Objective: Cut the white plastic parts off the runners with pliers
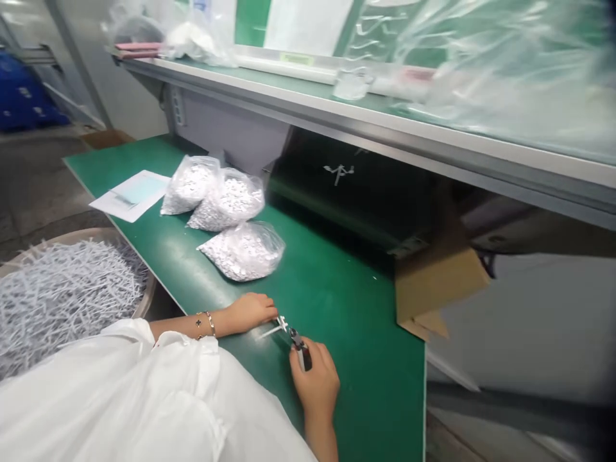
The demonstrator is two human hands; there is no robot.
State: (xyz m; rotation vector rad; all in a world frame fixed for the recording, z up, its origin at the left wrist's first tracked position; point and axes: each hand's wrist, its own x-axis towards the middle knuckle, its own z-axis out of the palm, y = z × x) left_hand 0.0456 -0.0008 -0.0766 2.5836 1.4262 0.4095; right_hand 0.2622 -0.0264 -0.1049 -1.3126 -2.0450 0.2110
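Note:
My left hand (251,312) is closed on a small white plastic piece (282,324) with thin branching arms, held just over the green table (356,359). In my right hand (315,378) is a pair of nippers (301,350) with dark, light-edged handles. Their jaws point at the white piece and lie close beside it; whether they touch it I cannot tell. Beyond my left hand lies a clear bag (243,251) full of small white parts. Behind it two more such bags (231,200) lean against each other.
At the left, a large round tub (149,295) is heaped with white plastic sticks (72,289). A paper sheet (129,196) lies at the table's far left. A dark box (346,186) stands under the shelf (289,83), with a cardboard box (433,289) at the right edge.

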